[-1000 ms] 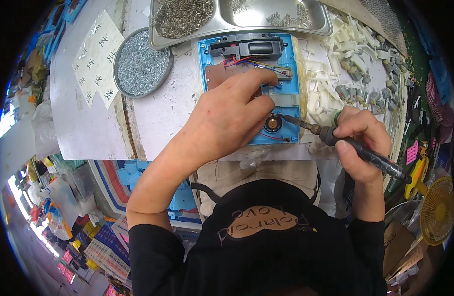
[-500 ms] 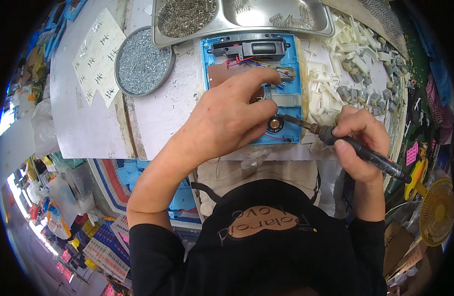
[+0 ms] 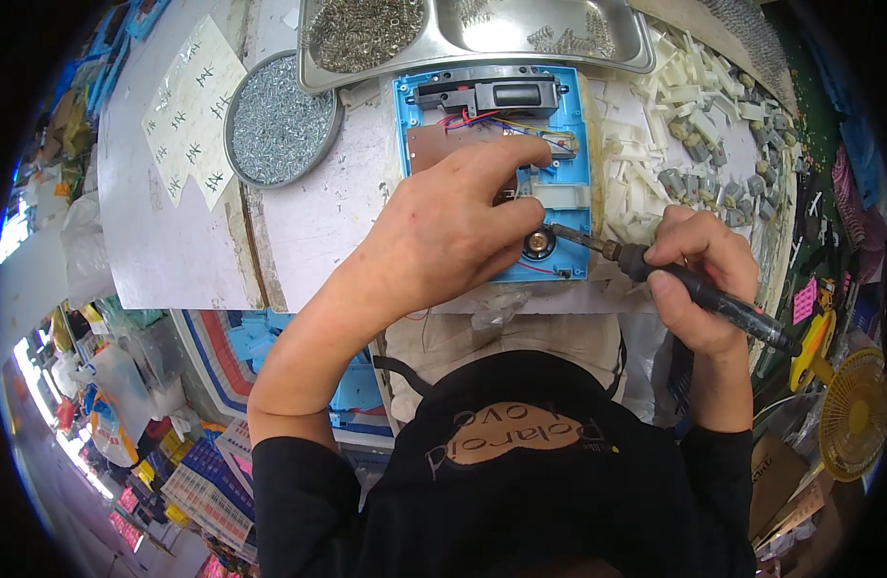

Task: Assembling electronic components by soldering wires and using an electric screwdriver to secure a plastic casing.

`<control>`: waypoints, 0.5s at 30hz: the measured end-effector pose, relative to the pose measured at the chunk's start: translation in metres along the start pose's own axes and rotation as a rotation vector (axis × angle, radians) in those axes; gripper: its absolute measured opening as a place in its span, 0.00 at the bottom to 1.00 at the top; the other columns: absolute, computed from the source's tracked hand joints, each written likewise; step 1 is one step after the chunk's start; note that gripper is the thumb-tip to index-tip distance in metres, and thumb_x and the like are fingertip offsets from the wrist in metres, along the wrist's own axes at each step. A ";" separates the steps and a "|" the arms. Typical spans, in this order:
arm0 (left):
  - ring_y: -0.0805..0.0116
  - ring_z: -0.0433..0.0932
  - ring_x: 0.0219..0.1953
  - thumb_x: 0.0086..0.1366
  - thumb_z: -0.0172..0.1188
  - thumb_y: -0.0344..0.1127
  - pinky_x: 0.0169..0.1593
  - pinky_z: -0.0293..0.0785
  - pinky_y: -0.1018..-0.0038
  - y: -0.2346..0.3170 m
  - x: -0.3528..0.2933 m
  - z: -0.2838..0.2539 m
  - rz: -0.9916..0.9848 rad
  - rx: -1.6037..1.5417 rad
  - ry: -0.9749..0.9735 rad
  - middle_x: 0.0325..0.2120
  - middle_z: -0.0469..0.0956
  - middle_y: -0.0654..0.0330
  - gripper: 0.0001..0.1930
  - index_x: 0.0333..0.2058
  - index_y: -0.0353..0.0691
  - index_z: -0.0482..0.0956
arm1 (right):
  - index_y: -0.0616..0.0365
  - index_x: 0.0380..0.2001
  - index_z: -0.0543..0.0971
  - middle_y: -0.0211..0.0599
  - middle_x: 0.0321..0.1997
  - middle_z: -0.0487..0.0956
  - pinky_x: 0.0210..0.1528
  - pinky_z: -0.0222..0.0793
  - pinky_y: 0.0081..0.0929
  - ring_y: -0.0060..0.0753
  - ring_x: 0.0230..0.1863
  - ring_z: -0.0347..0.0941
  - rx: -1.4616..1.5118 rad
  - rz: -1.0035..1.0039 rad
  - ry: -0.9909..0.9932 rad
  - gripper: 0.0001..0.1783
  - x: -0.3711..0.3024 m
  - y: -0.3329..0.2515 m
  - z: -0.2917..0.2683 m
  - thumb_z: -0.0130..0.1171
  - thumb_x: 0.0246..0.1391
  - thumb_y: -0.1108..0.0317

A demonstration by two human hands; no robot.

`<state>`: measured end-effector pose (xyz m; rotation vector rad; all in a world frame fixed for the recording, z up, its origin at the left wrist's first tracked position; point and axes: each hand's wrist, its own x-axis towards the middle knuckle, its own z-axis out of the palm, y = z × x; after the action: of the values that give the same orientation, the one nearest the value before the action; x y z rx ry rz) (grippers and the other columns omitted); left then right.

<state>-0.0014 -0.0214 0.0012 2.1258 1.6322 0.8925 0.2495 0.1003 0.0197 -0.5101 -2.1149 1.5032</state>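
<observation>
A shallow blue plastic housing lies on the white work surface in front of me. My left hand reaches over it with bent fingers. Two of its fingertips are apart over the inner parts; the other fingers are tucked under, and whatever they pinch is hidden. A soldering iron is gripped in my right hand, its tip slanting left to just beside the small round speaker. Inside the housing are also a black module, a brown board and red, blue and yellow wires.
A metal tray of springs stands beyond the housing. To its left is a round dish of small screws. White plastic pieces and grey parts are heaped at right. A yellow fan stands at lower right.
My right hand and the soldering iron have shifted very slightly. The left hand stays almost in place over the housing.
</observation>
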 end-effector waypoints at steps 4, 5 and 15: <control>0.62 0.79 0.38 0.49 0.70 0.23 0.41 0.79 0.68 0.001 -0.001 0.001 -0.004 0.009 0.005 0.52 0.75 0.57 0.13 0.33 0.40 0.79 | 0.61 0.31 0.79 0.32 0.22 0.74 0.22 0.56 0.24 0.24 0.18 0.63 -0.099 -0.071 -0.036 0.10 0.005 -0.006 0.000 0.67 0.43 0.74; 0.62 0.79 0.38 0.49 0.70 0.23 0.41 0.79 0.67 0.001 0.000 0.001 -0.004 0.011 0.005 0.52 0.75 0.57 0.13 0.33 0.41 0.79 | 0.60 0.31 0.79 0.32 0.21 0.74 0.21 0.56 0.25 0.25 0.18 0.64 -0.134 -0.090 -0.043 0.10 0.006 -0.009 0.000 0.68 0.42 0.75; 0.60 0.80 0.40 0.50 0.70 0.24 0.42 0.79 0.66 0.002 0.000 0.001 -0.001 0.031 0.005 0.51 0.76 0.57 0.12 0.33 0.41 0.78 | 0.62 0.31 0.79 0.32 0.19 0.72 0.21 0.56 0.26 0.28 0.18 0.64 -0.156 -0.206 0.041 0.11 0.000 -0.009 -0.002 0.68 0.42 0.75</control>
<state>0.0007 -0.0224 0.0021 2.1450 1.6596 0.8790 0.2508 0.0990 0.0286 -0.3610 -2.1891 1.2111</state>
